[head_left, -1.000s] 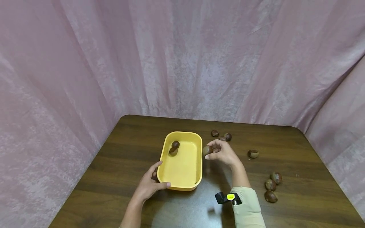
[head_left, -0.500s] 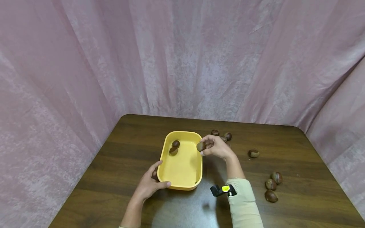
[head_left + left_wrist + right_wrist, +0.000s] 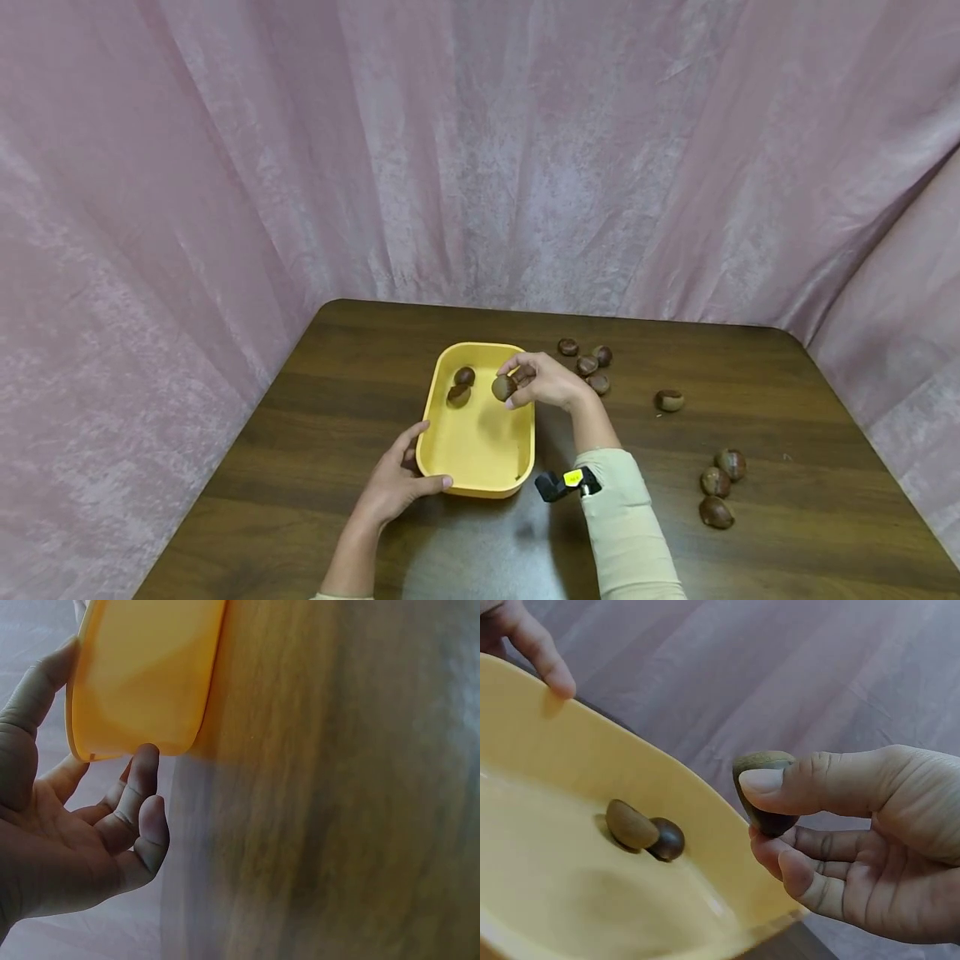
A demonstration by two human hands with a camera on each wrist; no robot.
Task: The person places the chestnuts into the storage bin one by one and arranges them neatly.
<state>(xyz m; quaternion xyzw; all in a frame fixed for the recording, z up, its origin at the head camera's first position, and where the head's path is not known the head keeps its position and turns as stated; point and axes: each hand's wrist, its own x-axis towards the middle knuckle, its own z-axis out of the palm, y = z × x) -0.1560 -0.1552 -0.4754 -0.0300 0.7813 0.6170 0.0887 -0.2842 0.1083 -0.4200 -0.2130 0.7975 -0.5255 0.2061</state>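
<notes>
My right hand (image 3: 546,381) pinches a brown chestnut (image 3: 504,387) between thumb and fingers, over the right half of a yellow plastic box (image 3: 480,491). In the right wrist view the held chestnut (image 3: 766,793) shows its pale base upward. My left hand (image 3: 394,483) grips the box's near left corner, thumb on the near rim and index finger on the left rim. The left wrist view shows the fingers of that hand (image 3: 82,832) curled around the box corner. Inside the box, two chestnuts (image 3: 632,825) lie together against the far left side.
Several chestnuts (image 3: 587,365) lie grouped on the dark wooden table (image 3: 630,517) right of the box. A single chestnut (image 3: 669,401) sits farther right, and three more chestnuts (image 3: 715,482) are nearer the front. A pink curtain (image 3: 480,167) hangs behind the table.
My right hand has carried the chestnut leftward, from beside the box's right wall to above its inside. My left hand has kept its grip on the corner.
</notes>
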